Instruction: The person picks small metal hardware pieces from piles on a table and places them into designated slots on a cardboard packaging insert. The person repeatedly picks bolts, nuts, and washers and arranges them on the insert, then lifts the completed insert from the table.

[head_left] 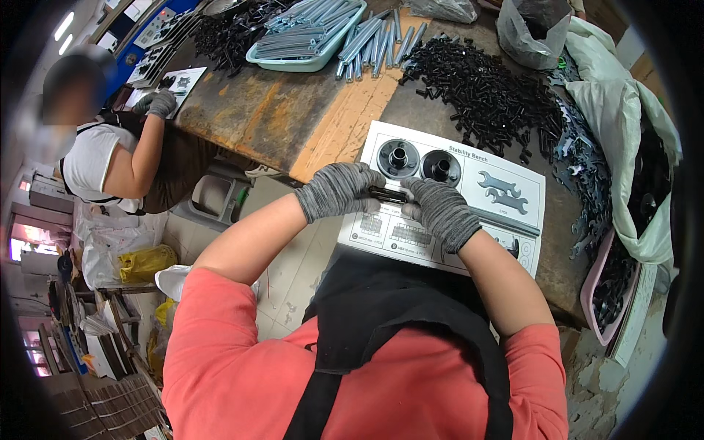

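My left hand (339, 192), in a grey knit glove, pinches one end of a small black elongated part (389, 194). My right hand (442, 209), gloved alike, has its fingers closed at the other end; the part's exact kind is too small to tell. Both hands are over a white printed parts card (529, 176) at the table's near edge. Beyond my fingers, two round black flanged discs (398, 158) sit side by side on the card. Two open-end wrenches (503, 191) and a grey metal rod (506, 222) show on its right half.
Black bolts (477, 88) lie heaped beyond the card. A pale green basket (312, 64) holds metal rods, with more loose beside it. Wrenches (579, 169) pile up at right, near a white sack (612, 125) and pink bin (598, 293). A co-worker (110, 158) works at left.
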Tool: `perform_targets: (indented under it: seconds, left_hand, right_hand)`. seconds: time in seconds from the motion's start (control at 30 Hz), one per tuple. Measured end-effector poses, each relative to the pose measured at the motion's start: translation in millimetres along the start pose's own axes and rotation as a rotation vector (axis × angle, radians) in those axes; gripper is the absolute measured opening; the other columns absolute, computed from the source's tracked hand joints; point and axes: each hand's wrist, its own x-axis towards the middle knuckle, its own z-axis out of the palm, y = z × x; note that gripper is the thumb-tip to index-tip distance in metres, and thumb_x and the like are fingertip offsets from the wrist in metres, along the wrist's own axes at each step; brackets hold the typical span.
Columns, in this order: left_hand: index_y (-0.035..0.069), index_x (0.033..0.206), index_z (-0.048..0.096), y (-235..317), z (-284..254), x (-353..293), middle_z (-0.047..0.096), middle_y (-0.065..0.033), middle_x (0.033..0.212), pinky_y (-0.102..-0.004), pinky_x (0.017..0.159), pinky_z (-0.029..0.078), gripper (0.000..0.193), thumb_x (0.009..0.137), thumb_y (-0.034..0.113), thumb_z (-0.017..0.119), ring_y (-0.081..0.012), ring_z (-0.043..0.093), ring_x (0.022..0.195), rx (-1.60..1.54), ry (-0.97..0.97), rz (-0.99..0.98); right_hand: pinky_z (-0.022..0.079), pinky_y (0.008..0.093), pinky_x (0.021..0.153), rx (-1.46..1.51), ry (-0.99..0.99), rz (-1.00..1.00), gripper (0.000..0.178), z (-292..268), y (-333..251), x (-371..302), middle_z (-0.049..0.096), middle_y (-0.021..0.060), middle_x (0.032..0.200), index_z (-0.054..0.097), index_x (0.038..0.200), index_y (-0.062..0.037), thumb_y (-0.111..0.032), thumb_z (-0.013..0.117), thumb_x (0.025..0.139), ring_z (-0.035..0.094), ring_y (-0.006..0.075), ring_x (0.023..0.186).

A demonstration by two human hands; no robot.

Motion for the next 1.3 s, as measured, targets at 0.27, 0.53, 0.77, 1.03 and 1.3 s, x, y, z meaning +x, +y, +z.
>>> perform_targets:
  seconds: [0.27, 0.53, 0.77, 1.03, 1.3]
  left_hand:
    - [0.01, 0.096, 0.058, -8.2, 1.6, 4.6, 0.056, -0.006, 0.073, -0.0349, 0.059, 0.046, 0.036, 0.074, 0.038, 0.067, -0.0249, 0.058, 0.067, 0.13, 0.109, 0.187]
    - [0.004, 0.116, 0.054, -6.8, -52.5, 74.6, 0.061, -0.0091, 0.092, -0.0274, 0.073, 0.048, 0.048, 0.078, 0.031, 0.067, -0.0163, 0.058, 0.082, -0.156, 0.325, -0.228]
    - [0.013, 0.119, 0.052, -50.7, -33.2, 186.0, 0.057, -0.0151, 0.109, -0.0394, 0.088, 0.044, 0.046, 0.075, 0.023, 0.063, -0.0318, 0.055, 0.102, 0.252, 0.186, -0.2]
    - [0.009, 0.114, 0.056, -50.6, -22.6, 210.2, 0.062, -0.0141, 0.102, -0.0369, 0.086, 0.045, 0.039, 0.076, 0.02, 0.063, -0.0293, 0.059, 0.096, 0.076, 0.141, -0.404]
    - [0.009, 0.102, 0.063, -56.5, -15.6, 227.2, 0.064, -0.0142, 0.098, -0.0371, 0.083, 0.045, 0.029, 0.076, 0.023, 0.064, -0.0301, 0.06, 0.092, 0.105, 0.186, -0.443]
  right_hand:
    - [0.047, 0.0396, 0.075, 0.002, -0.11, -0.029, 0.035, -7.1, 1.2, 3.2, 0.062, 0.0164, 0.09, 0.057, 0.109, -0.0067, -0.025, 0.062, 0.079, 0.06, 0.0317, 0.084]
    - [0.049, 0.0305, 0.078, 0.297, 0.438, 0.214, 0.028, -71.1, 118.1, -23.1, 0.062, 0.0114, 0.097, 0.058, 0.106, -0.0025, -0.01, 0.065, 0.079, 0.061, 0.0217, 0.089]
    - [0.043, 0.0371, 0.091, -0.071, 0.369, 0.588, 0.038, -96.6, 224.6, -41.3, 0.057, 0.0151, 0.113, 0.054, 0.116, -0.0074, -0.012, 0.063, 0.079, 0.054, 0.0295, 0.106]
    - [0.042, 0.0396, 0.093, -0.174, 0.148, 0.753, 0.047, -102.8, 189.0, -22.9, 0.055, 0.0164, 0.117, 0.05, 0.121, -0.0091, -0.027, 0.064, 0.079, 0.052, 0.0316, 0.111]
    - [0.044, 0.041, 0.089, -0.266, 0.044, 0.844, 0.035, -106.0, 188.6, 3.3, 0.056, 0.0178, 0.115, 0.054, 0.114, -0.0073, -0.016, 0.057, 0.08, 0.054, 0.0328, 0.106]
